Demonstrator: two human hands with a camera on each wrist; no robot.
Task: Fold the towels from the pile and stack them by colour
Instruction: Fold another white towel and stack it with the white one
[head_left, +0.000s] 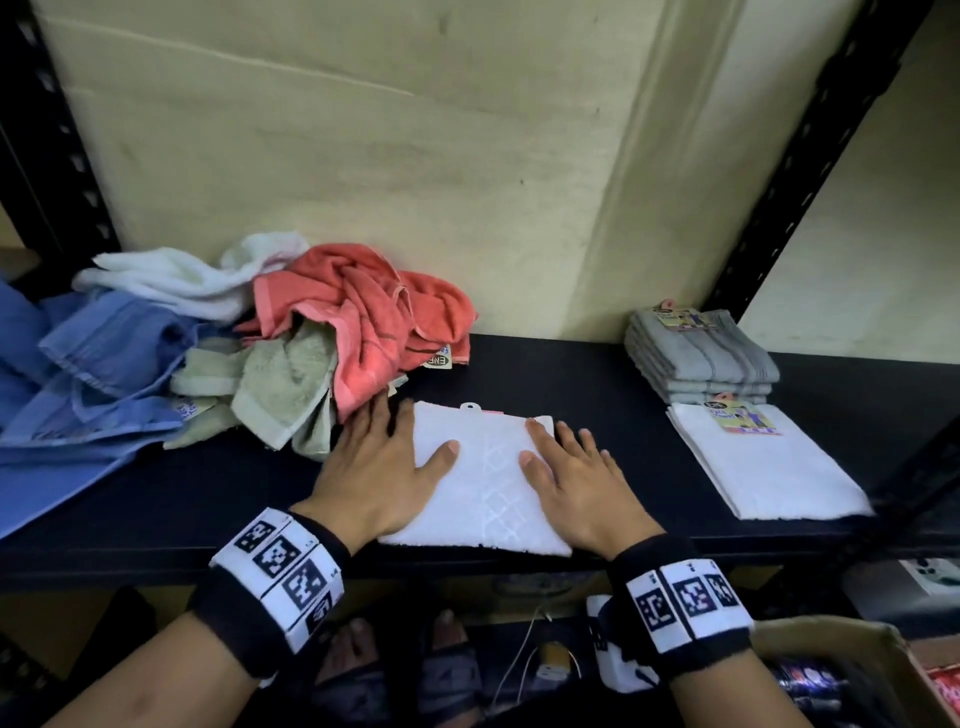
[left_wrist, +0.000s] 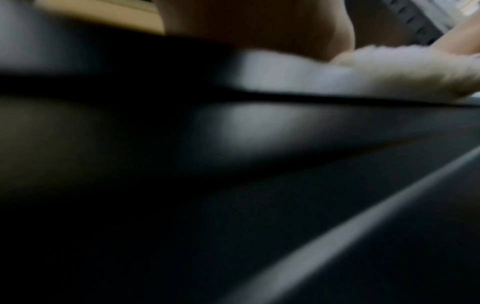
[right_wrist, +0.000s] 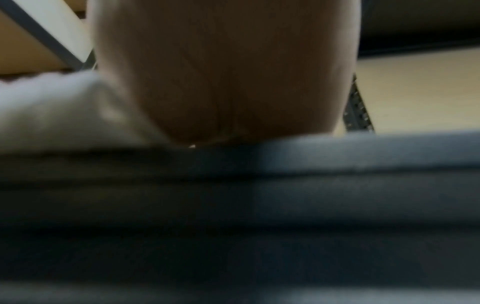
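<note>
My left hand and right hand flat, fingers straight, pressing folded white towel at frame centre, unfolded pile upper left, grey stack upper right.

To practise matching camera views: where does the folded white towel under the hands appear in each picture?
Head: folded white towel, lower centre, on the black shelf.
Left wrist: blurred white strip, upper right.
Right wrist: white mass, left edge.
Shared landmark: the black shelf.
</note>
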